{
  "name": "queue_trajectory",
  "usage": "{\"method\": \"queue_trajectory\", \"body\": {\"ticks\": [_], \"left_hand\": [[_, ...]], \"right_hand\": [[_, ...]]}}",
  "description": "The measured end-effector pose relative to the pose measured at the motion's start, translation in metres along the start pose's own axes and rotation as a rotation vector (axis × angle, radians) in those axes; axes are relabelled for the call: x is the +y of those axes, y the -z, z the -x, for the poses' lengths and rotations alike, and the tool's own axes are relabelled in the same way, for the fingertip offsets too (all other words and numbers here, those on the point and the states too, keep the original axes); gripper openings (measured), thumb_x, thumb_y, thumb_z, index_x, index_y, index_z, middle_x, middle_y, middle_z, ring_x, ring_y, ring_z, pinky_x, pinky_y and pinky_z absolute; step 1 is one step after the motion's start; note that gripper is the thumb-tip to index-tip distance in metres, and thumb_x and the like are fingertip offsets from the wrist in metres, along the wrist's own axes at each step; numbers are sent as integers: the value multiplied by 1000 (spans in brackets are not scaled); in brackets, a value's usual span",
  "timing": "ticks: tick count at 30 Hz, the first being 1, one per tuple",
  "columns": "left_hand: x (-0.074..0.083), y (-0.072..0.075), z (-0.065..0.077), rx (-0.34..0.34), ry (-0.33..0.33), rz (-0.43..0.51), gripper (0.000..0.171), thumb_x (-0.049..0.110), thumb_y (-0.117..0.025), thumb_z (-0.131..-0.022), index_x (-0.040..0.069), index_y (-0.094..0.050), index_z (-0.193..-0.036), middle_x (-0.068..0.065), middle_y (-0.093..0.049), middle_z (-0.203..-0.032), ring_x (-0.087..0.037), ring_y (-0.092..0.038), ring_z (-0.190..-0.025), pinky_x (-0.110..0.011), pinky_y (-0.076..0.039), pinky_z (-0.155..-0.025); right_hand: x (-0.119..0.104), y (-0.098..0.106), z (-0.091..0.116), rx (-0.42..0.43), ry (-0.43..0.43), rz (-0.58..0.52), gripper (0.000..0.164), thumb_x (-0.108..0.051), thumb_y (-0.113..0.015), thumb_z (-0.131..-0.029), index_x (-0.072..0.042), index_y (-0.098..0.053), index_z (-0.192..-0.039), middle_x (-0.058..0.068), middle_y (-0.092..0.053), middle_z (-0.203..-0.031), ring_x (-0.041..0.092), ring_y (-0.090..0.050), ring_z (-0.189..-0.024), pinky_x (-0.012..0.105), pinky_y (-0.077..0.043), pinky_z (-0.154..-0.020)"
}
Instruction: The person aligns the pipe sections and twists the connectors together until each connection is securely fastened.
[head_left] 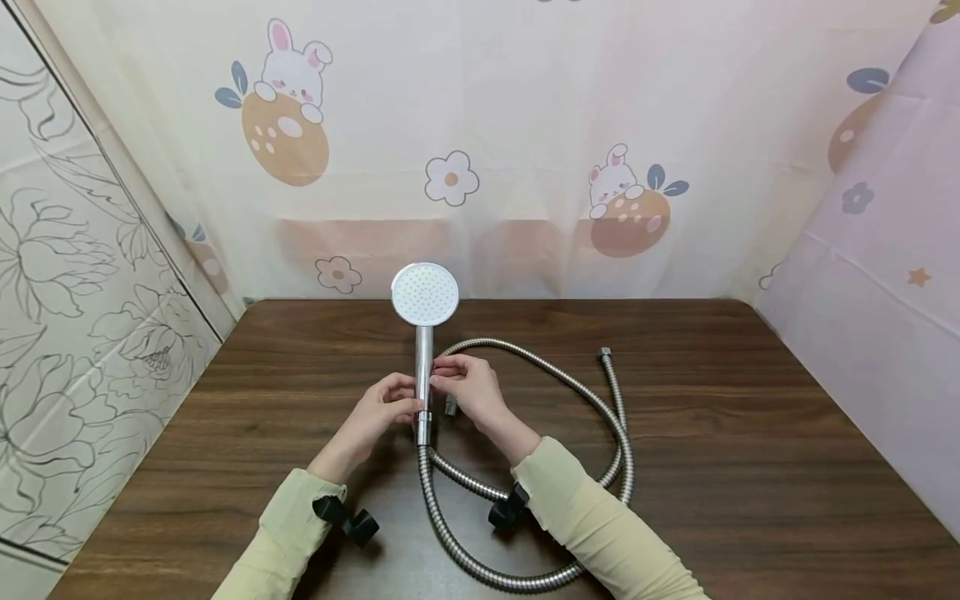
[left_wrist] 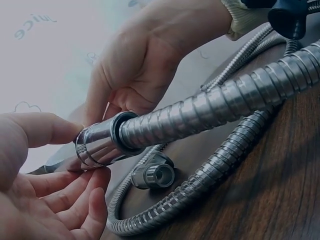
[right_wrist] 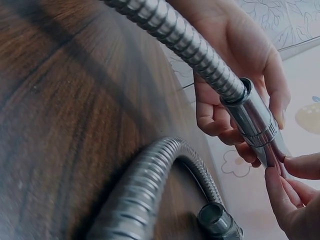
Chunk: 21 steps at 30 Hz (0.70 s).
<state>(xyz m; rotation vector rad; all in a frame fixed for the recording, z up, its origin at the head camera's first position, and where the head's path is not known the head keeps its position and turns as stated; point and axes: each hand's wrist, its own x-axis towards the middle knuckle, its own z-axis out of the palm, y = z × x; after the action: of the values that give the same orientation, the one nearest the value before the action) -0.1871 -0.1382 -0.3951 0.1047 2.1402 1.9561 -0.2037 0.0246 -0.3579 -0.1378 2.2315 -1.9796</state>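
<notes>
A chrome hand shower (head_left: 424, 293) stands upright over the table, its round white spray face toward me. My left hand (head_left: 381, 410) pinches the handle's lower end with thumb and fingertips, beside the hose's connector (left_wrist: 95, 145). A little higher, my right hand (head_left: 471, 387) pinches the handle (right_wrist: 272, 157) from the right side. The ribbed metal hose (head_left: 450, 533) runs from the connector, which is seated at the handle's bottom; whether it is tight I cannot tell. The hose loops across the table to a free end (head_left: 605, 354) at the right.
Behind the right hand lies a small chrome fitting (head_left: 451, 406), partly hidden; the left wrist view shows its open round end. The brown wooden table (head_left: 750, 433) reaches back to a patterned curtain (head_left: 517, 108). Black camera mounts sit on both sleeves.
</notes>
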Motion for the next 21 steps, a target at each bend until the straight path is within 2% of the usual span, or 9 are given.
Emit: {"method": "queue_trajectory", "body": {"ticks": [3, 5, 10, 21], "left_hand": [[0, 1, 0, 8, 2, -4, 32, 7, -59, -83, -4, -49, -112, -5, -61, -93, -10, -57, -76, -31, -47, -74], [0, 2, 0, 16, 3, -5, 32, 8, -58, -83, -4, -50, -111, -3, -61, -92, -9, -57, -75, -30, -47, -73], [-1, 6, 0, 15, 6, -15, 34, 9, -58, -83, -5, -49, -113, -5, -61, -94, -8, -57, -76, -30, -47, -74], [3, 11, 1, 14, 37, -17, 35, 9, -57, -85, -8, -47, -114, -6, -61, -95, -7, -57, -76, -27, -47, -73]], "right_hand": [[-1, -1, 1, -6, -2, 16, 30, 3, -64, -80, 10, -59, -108, 26, -63, -102, 28, -65, -88, 34, -52, -77], [8, -3, -3, -9, 0, 20, 30, 1, -66, -79, 8, -61, -108, 25, -63, -102, 28, -65, -88, 32, -52, -76], [20, -6, -7, -5, 12, 31, 30, -3, -68, -78, 4, -62, -108, 21, -65, -99, 23, -66, -85, 27, -52, -74], [18, -12, -6, 16, 13, 76, 27, -4, -68, -79, 2, -64, -104, 15, -67, -96, 18, -66, -81, 26, -52, -71]]}}
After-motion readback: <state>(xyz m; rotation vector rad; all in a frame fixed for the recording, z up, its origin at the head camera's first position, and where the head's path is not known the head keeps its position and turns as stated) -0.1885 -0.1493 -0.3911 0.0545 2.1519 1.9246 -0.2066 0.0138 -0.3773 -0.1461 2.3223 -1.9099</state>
